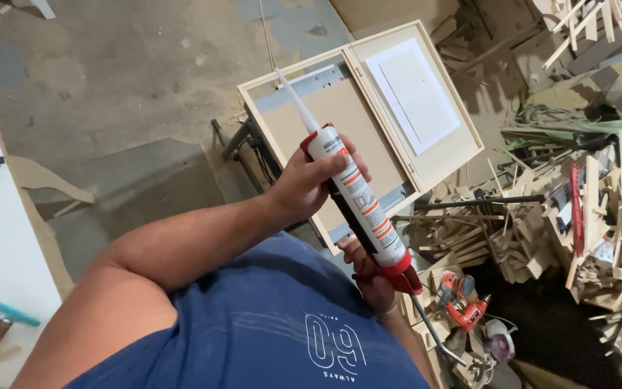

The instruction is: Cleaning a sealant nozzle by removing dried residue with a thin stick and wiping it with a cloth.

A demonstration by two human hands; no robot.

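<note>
Left hand [304, 184]: fingers wrapped around the caulking gun [358, 205] barrel. Right hand [370, 277]: fingers closed on its red handle, partly hidden. Nozzle tip over the open wooden frame [426, 169], above the floor.

We have open floor [124, 86] up and to our left of the open wooden case [368, 122] — bare concrete with only small chips. To our right a heap of wood offcuts [599, 216] crowds in, with an orange drill [462, 299] beneath it. The caulking gun [358, 205] slants across the case's lower half — its nozzle tip over the left corner.
</note>
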